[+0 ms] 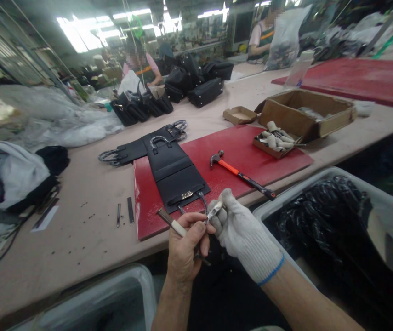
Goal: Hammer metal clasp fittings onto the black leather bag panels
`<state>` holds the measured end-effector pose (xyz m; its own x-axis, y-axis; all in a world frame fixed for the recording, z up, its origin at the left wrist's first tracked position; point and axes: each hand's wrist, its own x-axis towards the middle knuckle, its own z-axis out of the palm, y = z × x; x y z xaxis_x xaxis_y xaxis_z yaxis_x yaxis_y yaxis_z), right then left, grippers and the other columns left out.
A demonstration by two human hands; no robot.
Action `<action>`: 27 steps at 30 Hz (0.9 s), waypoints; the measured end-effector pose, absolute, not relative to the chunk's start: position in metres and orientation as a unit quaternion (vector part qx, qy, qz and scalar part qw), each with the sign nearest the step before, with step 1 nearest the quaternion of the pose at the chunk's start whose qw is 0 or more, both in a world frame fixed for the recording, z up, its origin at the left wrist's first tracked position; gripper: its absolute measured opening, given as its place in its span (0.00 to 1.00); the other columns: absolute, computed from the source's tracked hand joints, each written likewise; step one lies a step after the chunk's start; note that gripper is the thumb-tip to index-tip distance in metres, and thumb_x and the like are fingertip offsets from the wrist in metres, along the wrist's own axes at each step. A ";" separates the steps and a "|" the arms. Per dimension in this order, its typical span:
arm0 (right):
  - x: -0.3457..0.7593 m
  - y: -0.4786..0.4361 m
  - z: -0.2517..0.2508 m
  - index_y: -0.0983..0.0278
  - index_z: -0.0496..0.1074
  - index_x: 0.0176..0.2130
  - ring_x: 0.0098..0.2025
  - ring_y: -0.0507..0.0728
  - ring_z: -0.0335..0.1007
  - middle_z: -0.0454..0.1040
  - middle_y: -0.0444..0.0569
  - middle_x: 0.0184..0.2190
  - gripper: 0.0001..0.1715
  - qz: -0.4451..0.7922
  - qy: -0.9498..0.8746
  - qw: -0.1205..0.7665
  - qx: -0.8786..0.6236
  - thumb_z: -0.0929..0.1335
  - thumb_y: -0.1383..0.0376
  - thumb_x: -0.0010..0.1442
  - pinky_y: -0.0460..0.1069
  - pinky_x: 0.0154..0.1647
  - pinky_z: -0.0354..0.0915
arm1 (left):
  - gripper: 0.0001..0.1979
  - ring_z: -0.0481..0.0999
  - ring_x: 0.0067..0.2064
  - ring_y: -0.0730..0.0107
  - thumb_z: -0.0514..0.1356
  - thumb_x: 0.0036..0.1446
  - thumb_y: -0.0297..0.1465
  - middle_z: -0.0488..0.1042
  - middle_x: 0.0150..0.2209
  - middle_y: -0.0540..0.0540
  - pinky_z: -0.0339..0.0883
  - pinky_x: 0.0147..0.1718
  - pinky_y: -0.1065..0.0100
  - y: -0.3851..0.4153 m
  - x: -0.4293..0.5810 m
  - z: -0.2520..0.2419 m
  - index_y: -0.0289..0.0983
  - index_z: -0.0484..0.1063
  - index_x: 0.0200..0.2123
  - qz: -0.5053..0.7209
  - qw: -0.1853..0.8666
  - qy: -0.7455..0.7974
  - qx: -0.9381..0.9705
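My bare left hand point(187, 243) is closed around a dark metal bar tool with a white-wrapped grip point(179, 228). Its fingertips also pinch a small shiny silvery piece point(214, 210). My right hand point(236, 225), in a white knitted glove, grips the same piece from the other side. Whether it is part of the film-wrapped handle is unclear. Just beyond the hands lies a flat black bag panel point(175, 170) with a metal clasp point(187, 195) and film-wrapped handles. A claw hammer point(239, 174) with an orange and black handle rests on the red board point(196, 147).
Two thin metal tools point(130, 210) lie left of the board. At the right stand a small box of white-wrapped pieces point(275, 140) and a larger cardboard box point(293, 115). Plastic bins point(261, 209) flank me below the table edge. Two people work farther back behind black bags point(205, 92).
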<state>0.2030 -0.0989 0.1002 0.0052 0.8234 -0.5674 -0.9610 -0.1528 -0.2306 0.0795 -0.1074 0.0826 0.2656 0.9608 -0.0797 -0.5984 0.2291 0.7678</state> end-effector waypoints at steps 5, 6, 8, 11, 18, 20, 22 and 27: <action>0.203 -0.099 0.109 0.64 0.66 0.30 0.20 0.52 0.70 0.72 0.45 0.21 0.23 0.697 0.148 0.622 -0.324 0.62 0.58 0.76 0.45 0.20 0.71 | 0.13 0.67 0.14 0.83 0.76 0.50 0.37 0.81 0.26 0.46 0.59 0.14 0.84 -0.107 0.080 0.083 0.36 0.81 0.33 0.543 0.728 0.275 0.316; 0.202 -0.099 0.110 0.64 0.66 0.29 0.19 0.52 0.70 0.72 0.45 0.21 0.23 0.697 0.150 0.621 -0.327 0.61 0.57 0.76 0.45 0.20 0.71 | 0.13 0.67 0.14 0.83 0.76 0.50 0.37 0.80 0.25 0.46 0.59 0.14 0.83 -0.107 0.081 0.083 0.36 0.81 0.33 0.543 0.728 0.276 0.314; 0.202 -0.099 0.111 0.64 0.65 0.29 0.19 0.52 0.70 0.72 0.45 0.21 0.24 0.695 0.154 0.622 -0.326 0.61 0.58 0.76 0.45 0.20 0.71 | 0.13 0.67 0.14 0.82 0.76 0.50 0.37 0.80 0.25 0.46 0.59 0.14 0.83 -0.107 0.082 0.084 0.36 0.80 0.32 0.542 0.728 0.282 0.309; 0.201 -0.098 0.110 0.64 0.65 0.29 0.20 0.53 0.71 0.72 0.45 0.21 0.23 0.698 0.166 0.620 -0.317 0.62 0.57 0.76 0.46 0.20 0.72 | 0.14 0.67 0.14 0.82 0.77 0.49 0.37 0.80 0.25 0.46 0.59 0.14 0.83 -0.107 0.083 0.084 0.35 0.80 0.32 0.543 0.728 0.291 0.302; 0.199 -0.100 0.106 0.64 0.66 0.28 0.19 0.52 0.72 0.73 0.45 0.20 0.26 0.711 0.195 0.606 -0.299 0.62 0.55 0.76 0.45 0.20 0.71 | 0.16 0.66 0.14 0.82 0.78 0.46 0.38 0.79 0.24 0.46 0.58 0.14 0.82 -0.108 0.085 0.088 0.34 0.79 0.31 0.539 0.729 0.308 0.288; 0.199 -0.100 0.104 0.64 0.66 0.28 0.19 0.53 0.71 0.73 0.45 0.20 0.26 0.713 0.191 0.608 -0.293 0.62 0.55 0.75 0.45 0.19 0.71 | 0.17 0.66 0.14 0.82 0.78 0.46 0.39 0.79 0.24 0.47 0.58 0.14 0.82 -0.108 0.086 0.090 0.34 0.79 0.31 0.536 0.728 0.318 0.285; 0.198 -0.100 0.101 0.64 0.66 0.27 0.19 0.53 0.71 0.73 0.45 0.20 0.26 0.715 0.186 0.608 -0.291 0.63 0.55 0.75 0.45 0.19 0.70 | 0.18 0.66 0.14 0.82 0.78 0.46 0.39 0.79 0.23 0.47 0.57 0.14 0.82 -0.109 0.087 0.091 0.34 0.79 0.31 0.534 0.727 0.327 0.282; 0.197 -0.100 0.095 0.64 0.67 0.28 0.20 0.53 0.72 0.74 0.46 0.20 0.26 0.722 0.175 0.605 -0.285 0.62 0.55 0.76 0.46 0.20 0.71 | 0.19 0.66 0.14 0.82 0.78 0.45 0.40 0.78 0.22 0.48 0.57 0.14 0.82 -0.108 0.087 0.091 0.34 0.78 0.31 0.540 0.724 0.332 0.274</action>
